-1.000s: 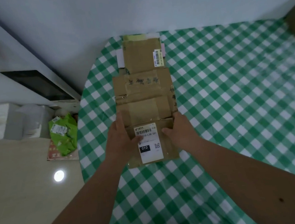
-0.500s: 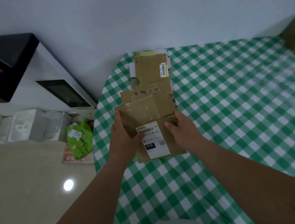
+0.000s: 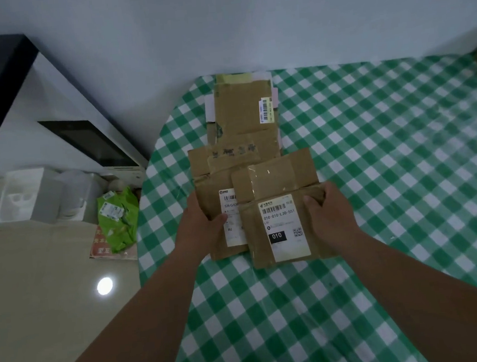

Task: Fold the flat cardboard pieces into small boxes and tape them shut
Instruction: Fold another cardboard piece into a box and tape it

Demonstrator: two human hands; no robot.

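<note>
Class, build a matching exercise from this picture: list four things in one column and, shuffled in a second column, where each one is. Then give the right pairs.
Things
1. top cardboard piece
2. green bag
3. left hand
4. tablecloth

Places
A. on the floor beside the table
B. gripped at its right edge by the right hand
C. spread over the table, in green and white checks
D. holding the lower cardboard piece

Pairs: 1-B, 2-A, 3-D, 4-C
</note>
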